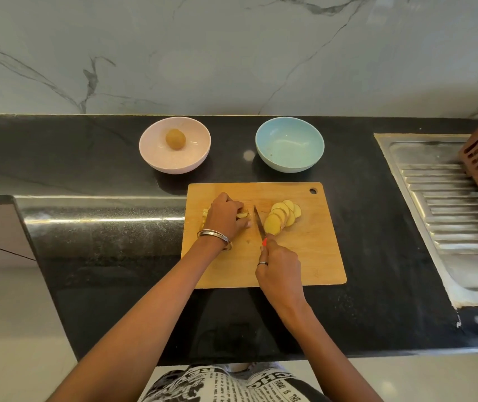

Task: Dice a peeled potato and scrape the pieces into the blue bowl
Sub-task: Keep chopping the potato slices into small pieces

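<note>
Dicing under way on the cutting board (304,256): left hand (224,217) grips potato strips (242,216), right hand (279,269) clasps the knife (259,221); next, another crosswise cut.

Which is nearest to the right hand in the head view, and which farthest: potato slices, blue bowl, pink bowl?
From the right hand:
1. Potato slices, just above it on the board.
2. Blue bowl, behind the board.
3. Pink bowl, far left.
</note>
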